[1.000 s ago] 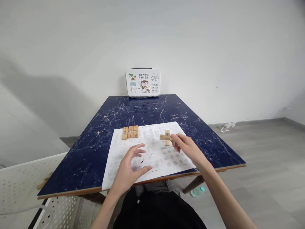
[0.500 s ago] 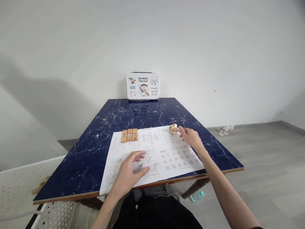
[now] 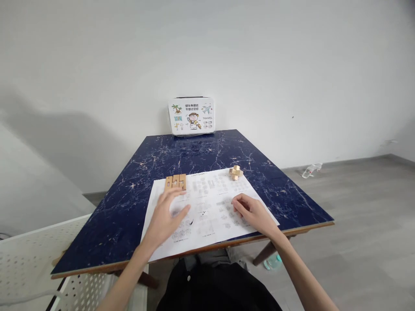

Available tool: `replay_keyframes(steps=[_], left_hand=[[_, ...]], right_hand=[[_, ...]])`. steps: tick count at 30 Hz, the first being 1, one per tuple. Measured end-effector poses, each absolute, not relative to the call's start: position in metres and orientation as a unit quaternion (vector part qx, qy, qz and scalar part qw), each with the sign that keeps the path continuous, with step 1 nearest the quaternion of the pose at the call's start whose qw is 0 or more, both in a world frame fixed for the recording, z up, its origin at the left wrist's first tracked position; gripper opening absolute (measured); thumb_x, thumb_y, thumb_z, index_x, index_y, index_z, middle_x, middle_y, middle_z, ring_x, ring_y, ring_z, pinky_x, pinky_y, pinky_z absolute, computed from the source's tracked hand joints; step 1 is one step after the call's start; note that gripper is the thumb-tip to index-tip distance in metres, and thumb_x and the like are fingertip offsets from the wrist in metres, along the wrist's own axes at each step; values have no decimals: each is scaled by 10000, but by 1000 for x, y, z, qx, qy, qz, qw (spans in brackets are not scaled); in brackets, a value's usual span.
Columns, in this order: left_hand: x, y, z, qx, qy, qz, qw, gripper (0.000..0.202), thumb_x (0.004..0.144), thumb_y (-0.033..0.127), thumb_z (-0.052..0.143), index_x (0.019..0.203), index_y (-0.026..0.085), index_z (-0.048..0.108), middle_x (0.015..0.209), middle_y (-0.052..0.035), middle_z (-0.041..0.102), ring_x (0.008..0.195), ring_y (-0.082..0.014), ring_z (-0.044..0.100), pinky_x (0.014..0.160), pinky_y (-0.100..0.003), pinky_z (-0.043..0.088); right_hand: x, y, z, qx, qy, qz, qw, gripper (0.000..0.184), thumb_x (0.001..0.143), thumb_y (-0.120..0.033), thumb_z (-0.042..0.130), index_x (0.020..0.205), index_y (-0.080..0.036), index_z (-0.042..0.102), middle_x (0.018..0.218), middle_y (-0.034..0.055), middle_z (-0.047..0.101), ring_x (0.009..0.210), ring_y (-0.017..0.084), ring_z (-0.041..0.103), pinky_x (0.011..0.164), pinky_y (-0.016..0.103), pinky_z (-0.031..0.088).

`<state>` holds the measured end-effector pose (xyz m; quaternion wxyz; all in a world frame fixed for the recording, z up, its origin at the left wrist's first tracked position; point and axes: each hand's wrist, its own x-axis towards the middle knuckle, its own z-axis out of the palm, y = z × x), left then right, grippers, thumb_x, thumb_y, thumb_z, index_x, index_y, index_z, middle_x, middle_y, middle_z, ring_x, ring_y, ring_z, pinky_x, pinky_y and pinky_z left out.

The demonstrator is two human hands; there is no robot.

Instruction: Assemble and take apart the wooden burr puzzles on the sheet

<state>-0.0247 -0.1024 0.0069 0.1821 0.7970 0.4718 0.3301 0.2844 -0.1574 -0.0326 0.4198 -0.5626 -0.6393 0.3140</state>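
My left hand point(image 3: 166, 217) hovers over the left part of a printed paper sheet point(image 3: 201, 226), thumb and fingers apart, holding nothing. Just beyond its fingertips, three flat wooden pieces point(image 3: 176, 180) with small slots and marks stand side by side on the sheet's upper left. An interlocking wooden burr puzzle point(image 3: 236, 172) rests by the sheet's upper right corner, touched by neither hand. Nearer to me, my right hand point(image 3: 254, 212) is over the sheet's right side with its fingers curled in, and no object shows in it.
The sheet lies at the near edge of a dark blue marbled table point(image 3: 194, 157). At the far edge a white printed case point(image 3: 192, 116) leans against the wall. A white perforated surface point(image 3: 29, 255) is at lower left; a clear bottle point(image 3: 272, 261) lies on the floor.
My right hand has drawn back from the burr puzzle toward me, leaving it on the sheet. My left hand has moved left and forward, toward the wooden pieces. The view has shifted slightly.
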Motion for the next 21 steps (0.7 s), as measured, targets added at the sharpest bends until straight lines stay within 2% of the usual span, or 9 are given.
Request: replay_keyframes(steps=[2,5,7,10,13,21], left_hand=[[-31,-74,6,789,511,321,114,464,950,506,650,1322,230,617,1481,-150,540,1422,-376,452,1186,-605,371],[-36,-34,-3,802,530,265,73,665,923,590,634,1437,181,531,1569,-204,447,1508,-425,329,1212,-610,311],[-36,-17,-12,810,540,221,64,805,914,667,594,1530,169,448,1645,-219,371,1549,-460,254,1234,-632,244],[-32,-6,-25,808,561,165,65,947,907,793,490,1632,203,340,1738,-192,242,1592,-514,107,1242,-689,135],[-29,-5,-30,808,571,127,70,915,942,811,375,1664,253,311,1763,-137,207,1603,-514,74,1240,-716,75],[-28,-14,-21,836,532,80,106,790,1022,721,304,1690,304,249,1781,-67,112,1627,-437,18,1271,-659,117]], right_hand=[[284,-158,-31,-562,-641,311,420,362,1035,-536,496,896,-223,614,738,0,678,614,172,578,611,293,423],[282,-159,-28,-564,-637,311,423,361,1030,-537,502,891,-224,617,737,3,676,614,174,563,597,291,406],[282,-159,-28,-562,-636,316,424,363,1029,-543,498,897,-226,614,747,6,677,626,180,571,612,296,417],[282,-158,-29,-558,-637,322,424,369,1029,-552,485,899,-229,608,750,10,674,635,188,582,632,307,430],[282,-158,-29,-558,-635,326,424,363,1028,-547,487,901,-228,604,737,5,667,625,185,577,622,305,419],[281,-158,-26,-555,-635,323,429,324,1032,-501,500,894,-227,604,740,-1,665,632,180,562,622,297,400]])
